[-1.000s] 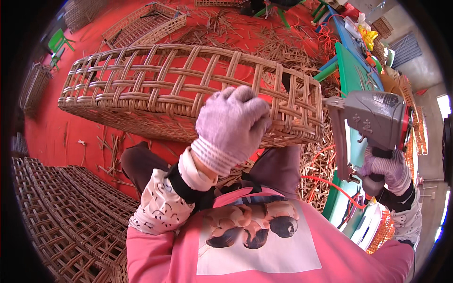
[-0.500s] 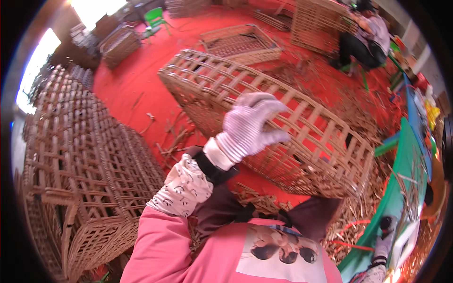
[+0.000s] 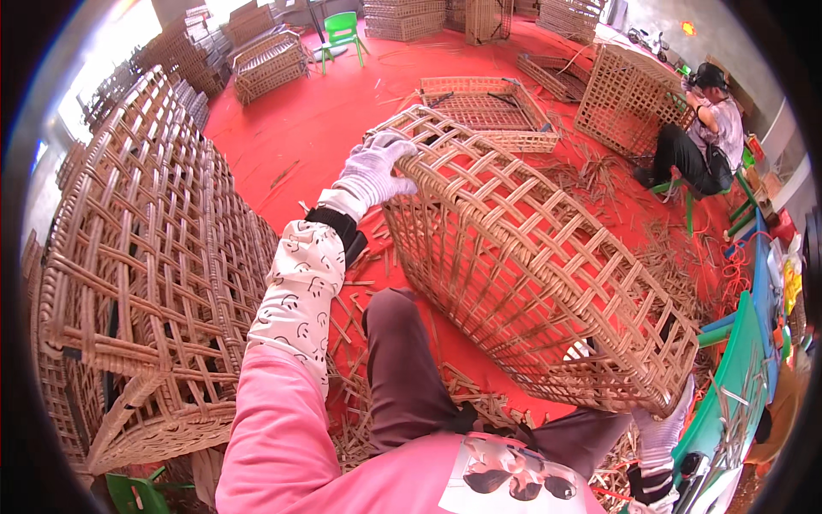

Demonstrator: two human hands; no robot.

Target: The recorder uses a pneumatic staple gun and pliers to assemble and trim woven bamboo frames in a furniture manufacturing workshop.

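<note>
A long brown woven wicker basket (image 3: pixel 531 248) lies slantwise before me, tilted, its open lattice side facing up. My left hand (image 3: pixel 377 170), in a striped pale glove, grips the basket's far left end, thumb and fingers around the corner. At the near right end, my right hand (image 3: pixel 661 428), gloved the same way, holds the other corner; its fingers are partly hidden by the weave. My knees are beneath and beside the near side of the basket.
A tall stack of woven panels (image 3: pixel 145 257) stands close on my left. Cane scraps litter the red floor (image 3: pixel 257 137). A green table (image 3: pixel 728 385) stands at right. Another basket frame (image 3: pixel 488 107) lies beyond; a seated person (image 3: pixel 706 128) works at another. A green chair (image 3: pixel 342 32) stands far off.
My left hand has moved from above the basket to its far left corner and closed on it. My right hand has come from the green table to the near right corner. The view has shifted.
</note>
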